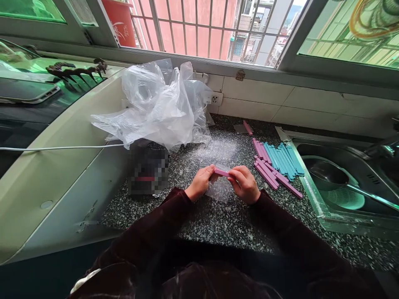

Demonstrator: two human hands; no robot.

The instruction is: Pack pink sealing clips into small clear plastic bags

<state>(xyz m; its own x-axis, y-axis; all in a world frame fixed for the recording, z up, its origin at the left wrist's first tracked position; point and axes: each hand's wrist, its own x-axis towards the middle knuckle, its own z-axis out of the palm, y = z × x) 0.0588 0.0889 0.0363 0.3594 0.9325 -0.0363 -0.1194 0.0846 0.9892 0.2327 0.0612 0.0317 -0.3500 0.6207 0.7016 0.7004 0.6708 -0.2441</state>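
Observation:
Between my two hands, just above the speckled counter, is a slim pink stick-shaped piece (221, 172) with a clear plastic bag (219, 190) around or against it; I cannot tell how far it is inside. My left hand (201, 182) is closed on the left end of the stick and the bag. The fingers of my right hand (245, 184) pinch the right end. To the right lie several similar pink sticks (264, 172) and several teal sticks (282, 160) in loose rows. Farther back, one more pink stick (247, 127) rests by a small clear bag (240, 129).
Crumpled clear plastic bags (162, 104) pile up at the back left, above a blurred-out dark item (148, 172). A sink (330, 220) holding a pan (326, 172) borders the counter at right. A white cable (62, 148) crosses the left side. Barred windows stand behind.

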